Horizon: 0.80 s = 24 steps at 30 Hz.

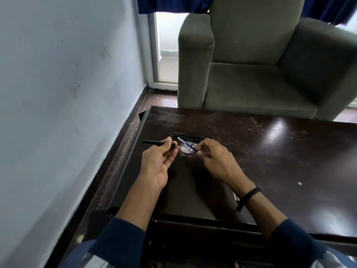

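My left hand (158,161) grips a thin black pen barrel (152,142) between thumb and fingers, its long end pointing left over the table. My right hand (214,159) pinches a slim refill (186,144), blue near my fingers and clear-white at its far tip, aimed up and left toward the barrel's open end. The two parts are close but apart. Just beyond both hands, black pens (188,136) lie flat on the dark wooden table (280,161).
A worn pale patch (186,150) marks the tabletop under the refill. A grey armchair (260,60) stands right behind the table's far edge. A light blue wall (58,93) runs along the left, with a narrow floor strip between it and the table.
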Motion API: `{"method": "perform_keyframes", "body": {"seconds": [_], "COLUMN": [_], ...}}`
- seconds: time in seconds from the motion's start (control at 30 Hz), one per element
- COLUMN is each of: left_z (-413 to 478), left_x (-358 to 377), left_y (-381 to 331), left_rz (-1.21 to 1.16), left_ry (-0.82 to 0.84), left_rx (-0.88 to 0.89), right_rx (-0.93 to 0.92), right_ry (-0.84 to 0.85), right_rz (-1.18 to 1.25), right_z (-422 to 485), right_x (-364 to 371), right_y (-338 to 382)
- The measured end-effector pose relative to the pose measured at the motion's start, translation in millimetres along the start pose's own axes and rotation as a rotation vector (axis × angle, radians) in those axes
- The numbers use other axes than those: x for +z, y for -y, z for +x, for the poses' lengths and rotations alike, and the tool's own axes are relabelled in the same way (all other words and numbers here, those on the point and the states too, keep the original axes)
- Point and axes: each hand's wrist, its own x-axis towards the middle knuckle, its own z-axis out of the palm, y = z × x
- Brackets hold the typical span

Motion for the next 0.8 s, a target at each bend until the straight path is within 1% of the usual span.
{"method": "perform_keyframes", "body": {"seconds": [0.13,0.27,0.4,0.5,0.63,0.7,0.8], "left_z": [0.9,2.1,3.3,2.1,1.2,3.0,5.6], "left_x": [-0.1,-0.1,-0.2,1.1,2.6,1.2,-1.3], "left_y": [2.0,2.9,3.9,7.6,10.3,7.4,2.1], "left_rz": [0.046,0.067,0.096,0.202,0.280,0.262,0.226], "left_ry": [0.026,0.017,0.019,0.046,0.045,0.030,0.001], "left_rx": [0.011,0.030,0.037,0.049,0.094,0.116,0.123], "right_rx": [0.034,-0.001,-0.037,-0.072,-0.139,-0.156,-0.147], "right_ry": [-0.001,-0.013,-0.051,-0.062,-0.022,0.013,0.083], "right_rz": [-0.104,-0.245,-0.312,-0.319,-0.255,-0.248,-0.299], "right_z": [-3.4,-7.9,-10.5,-12.5,-12.0,-9.0,-5.0], "right_x": [0.7,1.1,0.5,3.2,4.2,-3.3,-18.0], "right_y": [2.0,3.0,6.3,8.9,11.9,9.4,1.8]}}
